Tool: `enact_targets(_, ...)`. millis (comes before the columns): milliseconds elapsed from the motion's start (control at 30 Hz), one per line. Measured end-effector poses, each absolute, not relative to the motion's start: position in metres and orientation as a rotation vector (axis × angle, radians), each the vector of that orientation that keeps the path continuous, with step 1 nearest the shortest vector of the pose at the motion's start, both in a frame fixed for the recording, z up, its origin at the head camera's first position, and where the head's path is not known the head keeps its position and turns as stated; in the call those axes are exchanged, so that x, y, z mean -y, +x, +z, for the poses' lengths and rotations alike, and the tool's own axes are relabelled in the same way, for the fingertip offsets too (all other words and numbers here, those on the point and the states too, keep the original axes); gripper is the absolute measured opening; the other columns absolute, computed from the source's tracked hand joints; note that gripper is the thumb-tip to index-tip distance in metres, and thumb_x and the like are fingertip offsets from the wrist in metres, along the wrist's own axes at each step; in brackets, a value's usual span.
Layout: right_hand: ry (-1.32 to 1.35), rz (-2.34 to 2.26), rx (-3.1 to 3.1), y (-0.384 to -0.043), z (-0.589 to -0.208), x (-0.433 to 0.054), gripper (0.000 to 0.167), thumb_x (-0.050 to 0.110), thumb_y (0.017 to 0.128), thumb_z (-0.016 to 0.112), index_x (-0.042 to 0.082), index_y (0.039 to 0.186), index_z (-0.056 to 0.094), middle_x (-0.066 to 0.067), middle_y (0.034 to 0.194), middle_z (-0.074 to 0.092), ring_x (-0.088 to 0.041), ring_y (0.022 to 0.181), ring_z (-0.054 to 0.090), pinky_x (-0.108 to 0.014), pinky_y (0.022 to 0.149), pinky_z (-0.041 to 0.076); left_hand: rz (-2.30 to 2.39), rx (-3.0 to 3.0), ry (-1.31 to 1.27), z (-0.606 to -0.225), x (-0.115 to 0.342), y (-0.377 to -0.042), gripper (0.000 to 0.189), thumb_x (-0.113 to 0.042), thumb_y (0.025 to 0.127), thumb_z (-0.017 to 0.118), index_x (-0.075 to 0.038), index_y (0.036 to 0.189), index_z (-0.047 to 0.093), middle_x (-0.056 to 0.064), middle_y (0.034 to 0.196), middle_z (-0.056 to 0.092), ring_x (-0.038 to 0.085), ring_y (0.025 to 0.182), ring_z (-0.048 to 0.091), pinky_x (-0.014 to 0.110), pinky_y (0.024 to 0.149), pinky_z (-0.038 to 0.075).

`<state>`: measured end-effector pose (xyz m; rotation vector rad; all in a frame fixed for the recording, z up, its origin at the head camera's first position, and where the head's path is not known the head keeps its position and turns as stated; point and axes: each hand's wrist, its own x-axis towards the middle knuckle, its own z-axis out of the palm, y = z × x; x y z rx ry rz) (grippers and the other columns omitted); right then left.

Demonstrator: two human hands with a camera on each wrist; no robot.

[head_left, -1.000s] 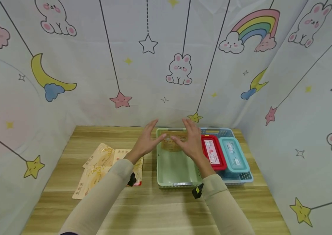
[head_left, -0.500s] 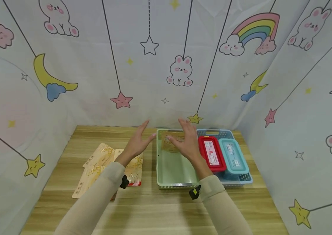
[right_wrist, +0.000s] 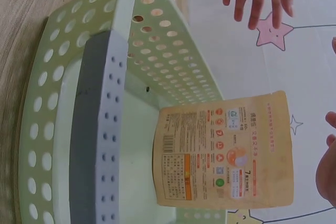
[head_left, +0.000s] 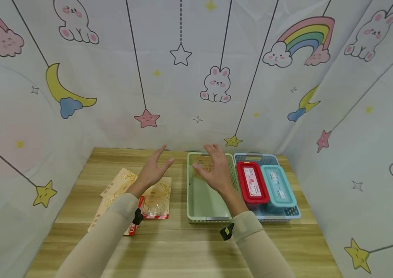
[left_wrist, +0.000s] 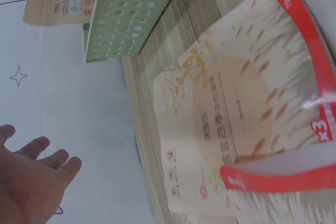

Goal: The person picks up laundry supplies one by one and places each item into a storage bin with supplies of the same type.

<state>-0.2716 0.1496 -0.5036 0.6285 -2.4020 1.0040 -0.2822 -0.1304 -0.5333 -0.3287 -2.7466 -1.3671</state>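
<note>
My left hand [head_left: 152, 170] hovers with spread fingers between the green basket [head_left: 190, 193] and several beige printed pouches [head_left: 157, 195] lying on the table at left. It holds nothing. In the left wrist view those pouches [left_wrist: 231, 103] show red bottom bands and overlap one another. Over the basket, my right hand [head_left: 216, 170] has its fingers loosely extended, thumb apart, nothing in the grasp. A brown pouch [right_wrist: 226, 153] stands leaning at the basket's far end, its printed back facing me. My right hand partly covers this pouch [head_left: 199, 162] in the head view.
Right of the green basket stands a blue basket [head_left: 283, 219]. In it are a container with a red lid [head_left: 261, 181] and one with a turquoise lid [head_left: 286, 189]. A cartoon-printed cloth [head_left: 182, 88] hangs behind and beside the wooden table [head_left: 182, 247].
My left hand has moved left, away from the basket and toward the beige pouches. The right hand has shifted slightly left over the basket. The brown pouch stays in the basket.
</note>
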Motion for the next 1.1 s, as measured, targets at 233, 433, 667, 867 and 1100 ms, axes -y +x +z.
enact_targets(233,0.688,1.032,2.398,-0.268,-0.504,-0.138,0.078,0.041,0.091,0.082,0.013,0.157,0.052,-0.013,0.157,0.053,-0.033,0.155,0.035,-0.069,0.116,0.035,-1.306,2.787,-0.31,-0.541,0.151,-0.28,0.081,-0.065,0.106,0.049,-0.023,0.171,0.024,0.015,0.171,0.031,0.041,0.156,0.03,0.066,0.121,0.028)
enact_targets(433,0.681,1.052,2.386,-0.265,-0.51,-0.13,0.076,0.041,0.091,0.082,0.011,0.155,0.054,-0.011,0.155,0.055,-0.035,0.15,0.041,-0.065,0.118,0.035,-1.288,2.818,-0.286,-0.546,0.162,-0.276,0.079,-0.059,0.107,0.053,-0.016,0.169,0.029,0.019,0.167,0.037,0.043,0.153,0.034,0.067,0.12,0.03)
enact_targets(667,0.659,1.13,2.379,-0.258,-0.52,-0.12,0.073,0.042,0.092,0.08,0.012,0.154,0.055,-0.012,0.154,0.055,-0.036,0.146,0.046,-0.064,0.116,0.037,-1.273,2.865,-0.28,-0.549,0.168,-0.274,0.077,-0.058,0.106,0.056,-0.011,0.165,0.037,0.022,0.161,0.045,0.046,0.148,0.04,0.069,0.115,0.035)
enact_targets(867,0.685,1.175,2.405,-0.252,-0.528,-0.109,0.071,0.044,0.094,0.078,0.013,0.153,0.056,-0.01,0.153,0.057,-0.033,0.145,0.049,-0.061,0.116,0.039,-1.28,2.893,-0.27,-0.555,0.175,-0.271,0.07,-0.053,0.108,0.057,-0.005,0.158,0.047,0.025,0.152,0.053,0.047,0.142,0.047,0.068,0.112,0.04)
enact_targets(1100,0.685,1.246,2.498,-0.243,-0.536,-0.096,0.07,0.045,0.097,0.076,0.016,0.156,0.053,-0.008,0.157,0.054,-0.032,0.148,0.046,-0.062,0.114,0.042,-1.225,2.917,-0.209,-0.565,0.182,-0.265,0.059,-0.035,0.108,0.063,0.003,0.151,0.051,0.032,0.145,0.056,0.052,0.135,0.051,0.067,0.106,0.046)
